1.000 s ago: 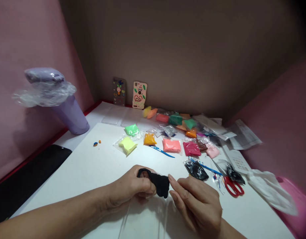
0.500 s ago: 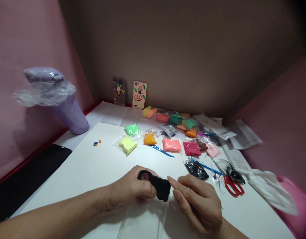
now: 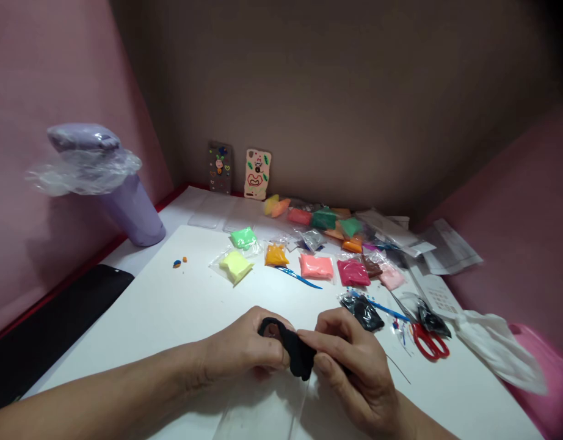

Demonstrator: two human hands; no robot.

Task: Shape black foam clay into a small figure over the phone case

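My left hand (image 3: 247, 342) is closed around the upper part of a clear phone case (image 3: 261, 412), its thumb lying on the near side. Soft black clay (image 3: 300, 354) covers the case's top end, leaving an opening near my left fingers. At the clay's right edge, my right hand (image 3: 357, 360) pinches with thumb and forefinger, its other fingers curled. A bag of black clay (image 3: 361, 311) lies on the white board just beyond my right hand.
Bagged clay, such as a coral packet (image 3: 317, 267) and a yellow one (image 3: 236, 266), lies beyond my hands near a blue modelling tool (image 3: 300, 278). Red-handled scissors (image 3: 430, 343) are at right. Two decorated phone cases (image 3: 257, 174) lean on the wall; a purple tumbler (image 3: 135, 211) stands left.
My right hand has moved slightly left and up, its fingers now closed onto the clay's right edge. The left hand with the case has shifted slightly right and tilted a little.
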